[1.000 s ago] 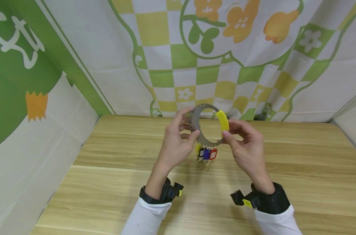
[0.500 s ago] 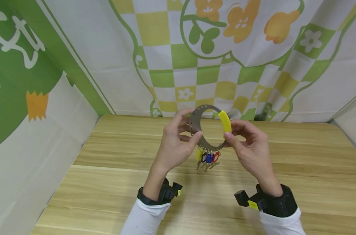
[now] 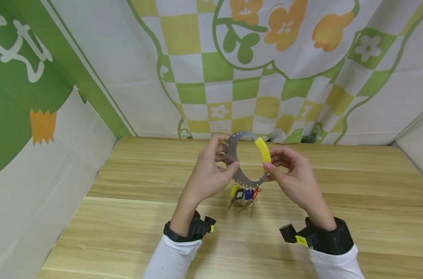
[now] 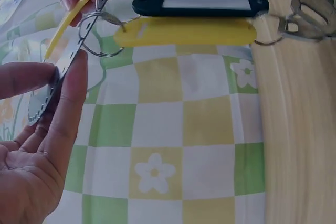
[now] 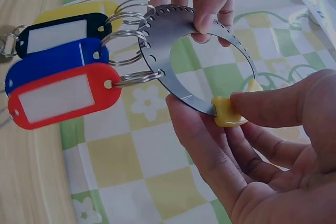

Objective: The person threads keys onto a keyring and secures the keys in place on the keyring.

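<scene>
A grey metal key ring plate (image 3: 231, 152), crescent-wide on one side and lined with small holes, is held upright over the table by both hands. My left hand (image 3: 211, 172) pinches its wide side between thumb and fingers. On the other side, my right hand (image 3: 296, 180) pinches the yellow grip (image 3: 263, 150), its thumb on the lower end. From wire rings at the lower edge hang a red tag (image 5: 102, 98), a blue tag (image 5: 52, 61), a black tag (image 5: 95, 23) and a yellow tag (image 4: 184, 31). Metal keys (image 4: 315, 11) dangle beneath the tags.
Below the hands lies a wooden table (image 3: 128, 228). A checked green, yellow and white curtain (image 3: 218, 89) hangs along its back edge, and a green and white cloth (image 3: 89, 131) covers the left side. Each wrist wears a black camera band (image 3: 331, 236).
The plate has come down slightly in the head view, with both hands still gripping it. The tags and keys beneath it have swung and hang lower.
</scene>
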Available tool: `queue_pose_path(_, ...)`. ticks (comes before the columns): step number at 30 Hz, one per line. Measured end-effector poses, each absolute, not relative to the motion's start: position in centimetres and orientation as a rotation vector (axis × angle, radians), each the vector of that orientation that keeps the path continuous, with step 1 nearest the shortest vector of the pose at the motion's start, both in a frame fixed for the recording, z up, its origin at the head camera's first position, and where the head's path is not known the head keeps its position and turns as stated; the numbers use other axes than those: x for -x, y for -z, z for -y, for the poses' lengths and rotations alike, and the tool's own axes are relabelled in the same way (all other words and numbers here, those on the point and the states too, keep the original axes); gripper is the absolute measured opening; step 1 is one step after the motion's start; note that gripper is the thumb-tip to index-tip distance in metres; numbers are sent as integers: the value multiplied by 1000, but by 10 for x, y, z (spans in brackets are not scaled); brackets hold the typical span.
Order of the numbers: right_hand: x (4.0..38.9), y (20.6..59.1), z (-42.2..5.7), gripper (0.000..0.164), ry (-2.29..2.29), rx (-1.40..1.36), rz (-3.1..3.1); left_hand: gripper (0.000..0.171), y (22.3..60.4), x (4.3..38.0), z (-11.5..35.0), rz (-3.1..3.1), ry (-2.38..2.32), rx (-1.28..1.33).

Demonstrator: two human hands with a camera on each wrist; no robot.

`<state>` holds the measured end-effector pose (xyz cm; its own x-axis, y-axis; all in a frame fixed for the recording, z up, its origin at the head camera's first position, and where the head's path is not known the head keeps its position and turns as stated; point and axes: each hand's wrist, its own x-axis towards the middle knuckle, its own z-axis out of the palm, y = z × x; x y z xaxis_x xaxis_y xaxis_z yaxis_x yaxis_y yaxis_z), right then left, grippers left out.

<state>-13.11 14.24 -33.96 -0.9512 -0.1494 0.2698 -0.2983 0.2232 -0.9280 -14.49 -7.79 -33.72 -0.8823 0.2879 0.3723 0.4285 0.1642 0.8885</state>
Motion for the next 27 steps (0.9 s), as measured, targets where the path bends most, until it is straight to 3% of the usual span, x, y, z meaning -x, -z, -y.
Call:
queue_pose_path(12, 144, 363, -137, 21, -1767, -378, 2441, 51, 351, 156, 77, 2512, 1878, 515)
queue_pose_path(27, 153, 384, -132, 32, -1787, -229, 2571, 64, 371, 163, 71, 2697, 1667, 227)
